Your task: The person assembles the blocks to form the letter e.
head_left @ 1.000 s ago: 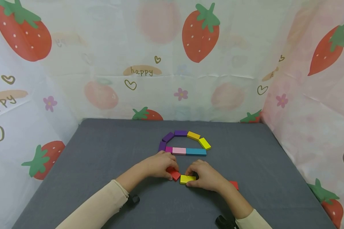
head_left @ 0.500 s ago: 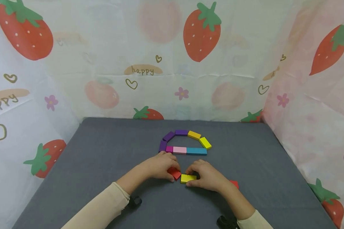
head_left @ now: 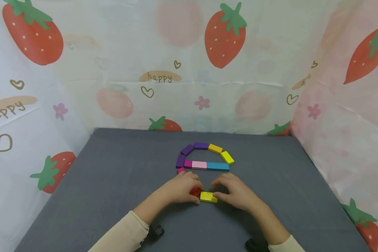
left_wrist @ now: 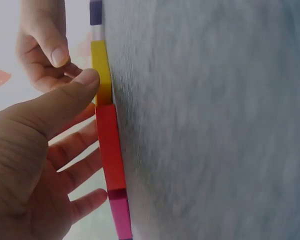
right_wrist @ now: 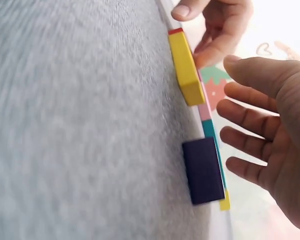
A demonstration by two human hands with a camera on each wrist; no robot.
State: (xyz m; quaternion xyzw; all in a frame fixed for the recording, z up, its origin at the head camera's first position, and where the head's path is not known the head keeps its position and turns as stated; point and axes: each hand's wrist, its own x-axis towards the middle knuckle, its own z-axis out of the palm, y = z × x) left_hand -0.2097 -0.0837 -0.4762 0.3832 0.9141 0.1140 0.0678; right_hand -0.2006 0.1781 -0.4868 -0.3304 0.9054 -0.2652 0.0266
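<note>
In the head view my left hand (head_left: 183, 188) bends over a red block (left_wrist: 110, 150), fingers on its far side and thumb close to where it meets a yellow block (head_left: 208, 197). Its fingers look fairly straight and spread in the left wrist view. A magenta block (head_left: 181, 170) shows just beyond the knuckles. My right hand (head_left: 237, 191) hovers beside the yellow block's right end, holding nothing, its fingers parted and relaxed. In the right wrist view a dark block (right_wrist: 204, 171) stands below that hand; the head view hides it.
On the grey tabletop (head_left: 126, 157), purple blocks (head_left: 201, 146), an orange-yellow block (head_left: 215, 148) and a bright yellow block (head_left: 227, 157) form an arc. A row with a pink block (head_left: 199, 165) and a blue block (head_left: 218, 166) crosses below. Strawberry-print cloth (head_left: 225, 38) surrounds the table.
My right hand has let go of the yellow block and drawn slightly right. My left hand has moved a little right, uncovering the magenta block; the right forearm now hides a red piece.
</note>
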